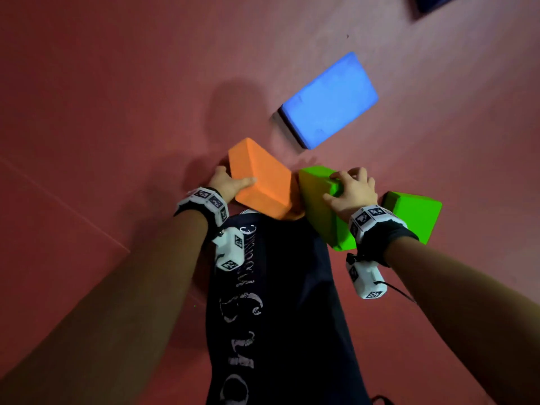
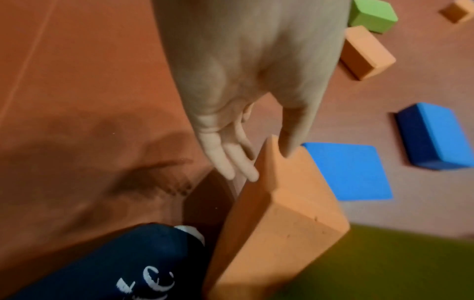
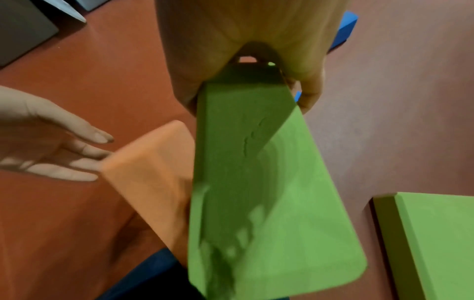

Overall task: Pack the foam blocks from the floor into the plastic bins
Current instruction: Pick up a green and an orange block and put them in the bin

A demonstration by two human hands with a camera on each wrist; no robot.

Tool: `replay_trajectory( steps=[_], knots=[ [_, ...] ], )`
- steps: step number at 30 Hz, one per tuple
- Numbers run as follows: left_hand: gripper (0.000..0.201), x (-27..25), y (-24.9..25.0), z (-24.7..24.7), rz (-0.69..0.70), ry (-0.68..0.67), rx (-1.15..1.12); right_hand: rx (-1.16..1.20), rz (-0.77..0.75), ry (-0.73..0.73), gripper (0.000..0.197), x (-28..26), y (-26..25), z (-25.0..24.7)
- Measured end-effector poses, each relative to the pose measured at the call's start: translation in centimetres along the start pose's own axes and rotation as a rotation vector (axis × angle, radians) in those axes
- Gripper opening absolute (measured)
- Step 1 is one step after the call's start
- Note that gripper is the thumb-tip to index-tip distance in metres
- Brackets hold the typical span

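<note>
My left hand [image 1: 233,178] pinches an orange foam block [image 1: 260,179] at its far end, thumb on the top face and fingers down the side. The orange block [image 2: 279,223] is tilted up off the red floor. My right hand [image 1: 347,185] grips the end of a green foam block [image 1: 321,211], thumb on one face and fingers curled over the other. That green block [image 3: 259,203] hangs slanted, its edge against the orange block [image 3: 153,178]. No bin is plainly in view.
A second green block [image 1: 415,211] lies just right of my right wrist, and a blue block [image 1: 330,100] lies further ahead. More blue [image 2: 433,138], orange [image 2: 364,52] and green [image 2: 372,16] blocks are scattered beyond. My dark trouser leg [image 1: 277,317] is below the hands.
</note>
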State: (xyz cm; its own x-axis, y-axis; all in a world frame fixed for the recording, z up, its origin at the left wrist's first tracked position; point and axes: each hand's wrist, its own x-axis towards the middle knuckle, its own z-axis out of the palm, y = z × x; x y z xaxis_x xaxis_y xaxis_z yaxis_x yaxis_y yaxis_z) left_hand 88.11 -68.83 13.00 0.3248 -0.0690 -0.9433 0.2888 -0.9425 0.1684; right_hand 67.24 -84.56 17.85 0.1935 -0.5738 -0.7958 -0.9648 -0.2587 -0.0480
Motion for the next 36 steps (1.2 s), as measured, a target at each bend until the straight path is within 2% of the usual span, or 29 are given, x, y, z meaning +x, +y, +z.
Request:
replay_trajectory(
  steps=[2,3,6,8,13,18,21,26,28,32,35,36],
  knots=[
    [0.096,-1.5,0.7,0.7,-0.065,-0.089,-0.075,-0.001,-0.016,-0.048,0.050,-1.1,-0.5,-1.1],
    [0.091,-2.0,0.9,1.0,-0.056,-0.123,-0.074,0.007,-0.019,-0.070,0.049,-1.3,-1.0,-1.6],
    [0.084,-2.9,1.3,2.7,-0.001,-0.185,0.093,0.027,-0.005,-0.133,0.050,-1.1,-1.8,-1.6],
    [0.080,-1.4,1.0,3.5,0.080,-0.153,0.193,0.034,0.010,-0.131,0.052,0.1,-2.4,-1.2],
    [0.077,2.7,0.8,4.6,0.189,-0.118,0.239,0.061,-0.024,-0.083,0.052,3.4,-3.3,0.7],
    [0.082,6.7,2.5,3.9,0.225,0.140,0.327,0.113,-0.059,-0.070,0.053,6.1,-3.3,2.1],
    [0.084,9.2,2.7,3.2,0.190,0.217,0.322,0.119,-0.064,-0.024,0.052,7.6,-3.2,2.8],
    [0.084,13.3,0.6,1.8,0.010,0.336,0.304,0.094,-0.111,0.109,0.049,9.1,-3.5,4.2],
    [0.082,14.5,-0.1,1.3,-0.012,0.367,0.298,0.112,-0.129,0.152,0.047,9.3,-3.7,4.4],
    [0.086,16.3,-0.1,1.0,-0.063,0.385,0.246,0.165,-0.127,0.197,0.054,9.9,-3.6,4.6],
    [0.096,16.8,-0.8,1.3,-0.060,0.286,0.174,0.206,-0.094,0.185,0.060,9.6,-3.6,4.7],
    [0.092,16.4,-0.9,1.4,-0.038,0.268,0.148,0.220,-0.087,0.178,0.061,9.4,-3.5,4.7]
  ],
)
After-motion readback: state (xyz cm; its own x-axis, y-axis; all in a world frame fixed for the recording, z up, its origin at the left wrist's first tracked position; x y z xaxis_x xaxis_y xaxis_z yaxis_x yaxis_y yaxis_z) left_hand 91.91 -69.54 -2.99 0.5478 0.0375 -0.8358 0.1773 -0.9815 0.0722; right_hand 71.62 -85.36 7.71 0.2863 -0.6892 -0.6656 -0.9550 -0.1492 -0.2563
